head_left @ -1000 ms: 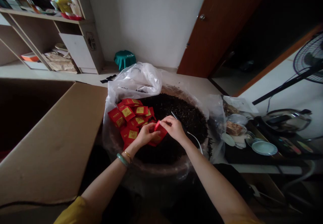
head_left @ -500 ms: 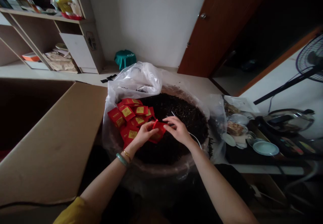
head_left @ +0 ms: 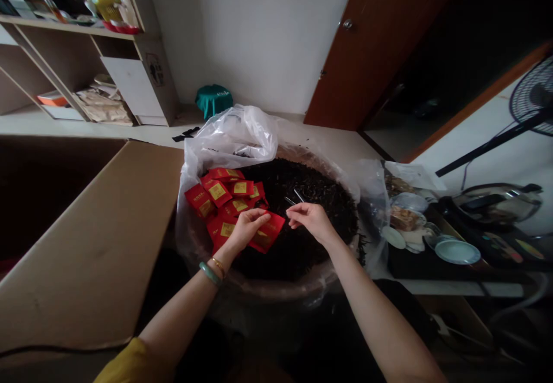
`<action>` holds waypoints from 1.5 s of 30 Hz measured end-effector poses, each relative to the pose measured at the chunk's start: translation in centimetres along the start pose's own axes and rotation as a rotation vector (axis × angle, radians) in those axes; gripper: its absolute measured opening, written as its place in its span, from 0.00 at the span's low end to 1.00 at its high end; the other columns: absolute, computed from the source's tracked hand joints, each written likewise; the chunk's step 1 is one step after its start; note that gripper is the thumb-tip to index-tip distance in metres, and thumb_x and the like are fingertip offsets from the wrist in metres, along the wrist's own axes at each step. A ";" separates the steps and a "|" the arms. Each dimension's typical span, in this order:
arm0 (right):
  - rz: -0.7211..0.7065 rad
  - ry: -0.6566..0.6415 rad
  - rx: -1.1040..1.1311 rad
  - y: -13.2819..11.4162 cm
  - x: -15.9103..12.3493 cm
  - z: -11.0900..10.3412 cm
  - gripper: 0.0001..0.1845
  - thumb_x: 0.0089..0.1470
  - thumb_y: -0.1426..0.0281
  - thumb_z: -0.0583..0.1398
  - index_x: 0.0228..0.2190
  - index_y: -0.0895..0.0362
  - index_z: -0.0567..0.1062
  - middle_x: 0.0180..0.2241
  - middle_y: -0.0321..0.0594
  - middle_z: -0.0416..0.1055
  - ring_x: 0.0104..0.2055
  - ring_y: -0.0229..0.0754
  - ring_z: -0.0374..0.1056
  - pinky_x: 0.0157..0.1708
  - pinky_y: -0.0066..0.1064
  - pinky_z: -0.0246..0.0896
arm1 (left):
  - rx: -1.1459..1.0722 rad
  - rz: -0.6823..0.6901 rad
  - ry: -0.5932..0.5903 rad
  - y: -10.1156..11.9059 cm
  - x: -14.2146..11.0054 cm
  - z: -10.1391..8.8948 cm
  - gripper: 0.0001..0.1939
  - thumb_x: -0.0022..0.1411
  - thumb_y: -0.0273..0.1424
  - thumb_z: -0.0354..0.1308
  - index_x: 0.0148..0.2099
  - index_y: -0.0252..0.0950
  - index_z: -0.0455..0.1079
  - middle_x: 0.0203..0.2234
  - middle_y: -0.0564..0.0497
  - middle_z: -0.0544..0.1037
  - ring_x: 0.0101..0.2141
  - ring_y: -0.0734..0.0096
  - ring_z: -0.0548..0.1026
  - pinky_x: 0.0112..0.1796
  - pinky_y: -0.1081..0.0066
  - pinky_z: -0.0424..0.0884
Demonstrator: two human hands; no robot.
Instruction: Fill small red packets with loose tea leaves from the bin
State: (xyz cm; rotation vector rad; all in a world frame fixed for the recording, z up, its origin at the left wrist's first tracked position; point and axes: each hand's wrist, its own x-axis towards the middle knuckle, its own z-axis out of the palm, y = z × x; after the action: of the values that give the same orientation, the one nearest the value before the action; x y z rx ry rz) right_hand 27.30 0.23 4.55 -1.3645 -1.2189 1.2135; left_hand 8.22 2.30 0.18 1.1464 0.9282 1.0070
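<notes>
My left hand point(head_left: 249, 227) pinches a red packet point(head_left: 268, 234) with a gold label by its upper edge, over the tea leaves. A little to the right is my right hand point(head_left: 310, 220), its fingers drawn together and apart from the packet. Two thin metal prongs of tweezers point(head_left: 298, 195) stick out past the right fingers; the rest is hidden by the hand. Several more red packets point(head_left: 216, 193) lie heaped on the left side of the dark loose tea leaves point(head_left: 319, 184). A clear plastic liner point(head_left: 254, 132) wraps the round tub that holds the leaves.
An open cardboard box point(head_left: 86, 245) stands at the left. On the right, a dark table bears a pale green dish point(head_left: 457, 251), plastic tubs and a glass-lidded pot point(head_left: 496, 201). Behind are a green-covered bin point(head_left: 213, 102), shelves point(head_left: 133, 86), a brown door point(head_left: 371, 43) and a fan point(head_left: 533, 98).
My right hand has let go of the red packet and drawn back slightly, its fingers closing together. The packet now lies flatter in my left hand, its label partly showing.
</notes>
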 end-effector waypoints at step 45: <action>-0.684 -0.074 -0.706 1.7 -1.3 1.7 0.06 0.54 0.74 0.60 0.27 0.56 0.76 0.27 0.38 0.71 0.29 0.38 0.68 0.31 0.28 0.64 | 0.354 0.121 -0.230 -1.2 0.1 -0.2 0.19 0.47 0.38 0.66 0.39 0.31 0.75 0.30 0.49 0.80 0.32 0.67 0.75 0.34 0.72 0.70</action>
State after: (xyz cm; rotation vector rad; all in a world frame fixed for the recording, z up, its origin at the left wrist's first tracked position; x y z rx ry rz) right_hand 25.69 -1.21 2.77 -1.1922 -2.0641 0.3516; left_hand 8.20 2.35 -1.06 1.5961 0.8794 0.8029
